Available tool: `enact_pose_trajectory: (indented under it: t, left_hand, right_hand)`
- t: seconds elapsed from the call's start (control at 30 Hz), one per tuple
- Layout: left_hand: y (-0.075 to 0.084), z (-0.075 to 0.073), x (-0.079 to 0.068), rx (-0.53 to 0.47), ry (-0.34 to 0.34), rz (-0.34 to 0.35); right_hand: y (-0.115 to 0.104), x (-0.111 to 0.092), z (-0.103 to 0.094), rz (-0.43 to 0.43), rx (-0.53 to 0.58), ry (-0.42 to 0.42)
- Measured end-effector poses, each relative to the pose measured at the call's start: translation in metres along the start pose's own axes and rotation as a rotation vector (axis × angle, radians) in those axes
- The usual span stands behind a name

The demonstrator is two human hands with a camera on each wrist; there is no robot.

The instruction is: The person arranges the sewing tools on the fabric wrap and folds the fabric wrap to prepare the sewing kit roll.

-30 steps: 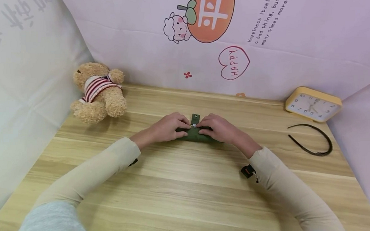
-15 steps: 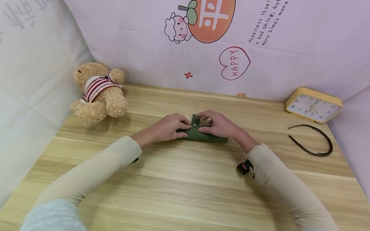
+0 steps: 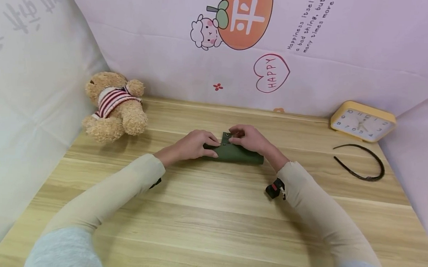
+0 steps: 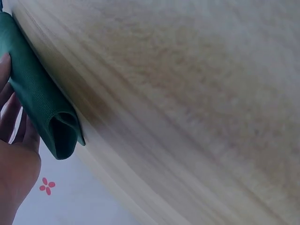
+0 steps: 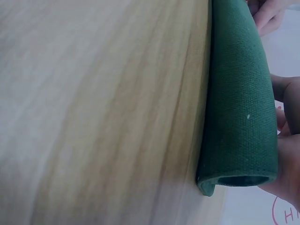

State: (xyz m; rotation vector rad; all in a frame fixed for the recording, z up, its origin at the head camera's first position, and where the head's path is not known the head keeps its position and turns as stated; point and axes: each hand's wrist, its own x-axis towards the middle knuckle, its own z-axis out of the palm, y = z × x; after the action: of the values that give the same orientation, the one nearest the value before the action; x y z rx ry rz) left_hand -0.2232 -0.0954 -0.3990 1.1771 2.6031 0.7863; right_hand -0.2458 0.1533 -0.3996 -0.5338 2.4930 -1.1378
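A green fabric roll-up pouch (image 3: 239,153) lies rolled on the wooden table in the head view. Its strap (image 3: 226,137) with metal snaps stands out at the back. My left hand (image 3: 194,144) grips the left part, thumb in front and fingers over the top. At the strap's right edge, my right hand (image 3: 250,139) pinches with bent thumb and fingers; the exact contact is partly hidden. The left wrist view shows the pouch's open rolled end (image 4: 63,133) beside the left hand (image 4: 16,154). In the right wrist view, the right hand (image 5: 288,159) is behind the roll (image 5: 241,103).
A teddy bear (image 3: 117,108) in a striped shirt leans at the back left. At the back right stand a yellow clock (image 3: 363,121) and, before it, a black headband (image 3: 377,164). A printed cloth wall (image 3: 160,61) closes off the table's back.
My right hand has moved off the roll's front, up and back to the strap, uncovering the roll's right end. The left hand stays about where it was.
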Motion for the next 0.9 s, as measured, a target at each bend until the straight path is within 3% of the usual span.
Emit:
enact_pose_trajectory:
  t: [0.33, 0.57, 0.9]
  left_hand:
    - [-0.0007, -0.0012, -0.0005, 0.103, 0.012, 0.091]
    - [-0.0005, -0.0033, 0.0011, 0.051, 0.006, 0.045]
    - [-0.0008, -0.0038, 0.0032, -0.031, 0.013, -0.016]
  right_hand:
    - [0.0012, 0.0007, -0.0009, 0.021, 0.116, 0.012]
    - [0.0018, 0.0010, 0.0002, 0.018, 0.154, 0.069]
    - [0.0001, 0.0015, 0.0011, 0.026, 0.248, 0.088]
